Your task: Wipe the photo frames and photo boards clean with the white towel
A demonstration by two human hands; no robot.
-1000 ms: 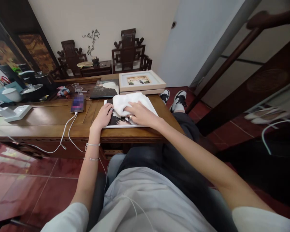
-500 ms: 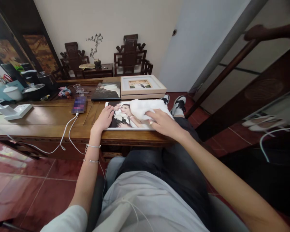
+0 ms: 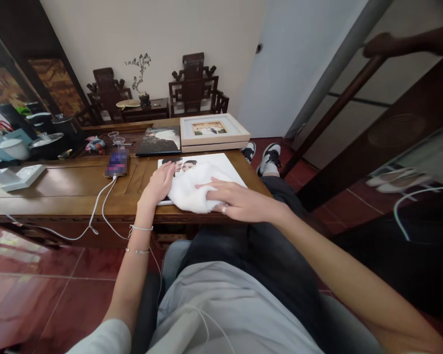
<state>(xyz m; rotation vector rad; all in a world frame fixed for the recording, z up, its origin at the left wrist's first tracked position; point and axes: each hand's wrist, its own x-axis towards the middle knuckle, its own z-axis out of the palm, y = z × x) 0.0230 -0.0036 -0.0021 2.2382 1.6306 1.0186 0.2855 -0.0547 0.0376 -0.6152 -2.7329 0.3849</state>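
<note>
The long wooden table (image 3: 59, 187) runs left to right across the view. A flat wedding photo print (image 3: 221, 164) lies at its near right end, just beside the near edge. The print's long axis follows that edge, left to right. The pictured heads point toward the far side, so it reads upright from the seat. Just beyond it on the far side stands a white-framed picture (image 3: 239, 132), and a dark photo album (image 3: 158, 140) lies flat to the left of that frame. A bunched white cloth (image 3: 188, 189) rests on the near middle of the print and covers most of the picture there. The right hand (image 3: 236, 199) lies palm down on the cloth's right side with its fingers stretched out and slightly spread. It presses on the fabric rather than pinching it, and a ring shows on one finger. The left hand (image 3: 160, 182) rests flat on the print's left end, fingers straight and close together, touching the cloth's left edge. Left of the print a phone (image 3: 117, 163) lies on the table, with a white cable (image 3: 99, 201) trailing off over the near edge. A white power strip (image 3: 22, 176) sits well to the left, and two clear plastic cups (image 3: 116, 137) stand at the far side.
</note>
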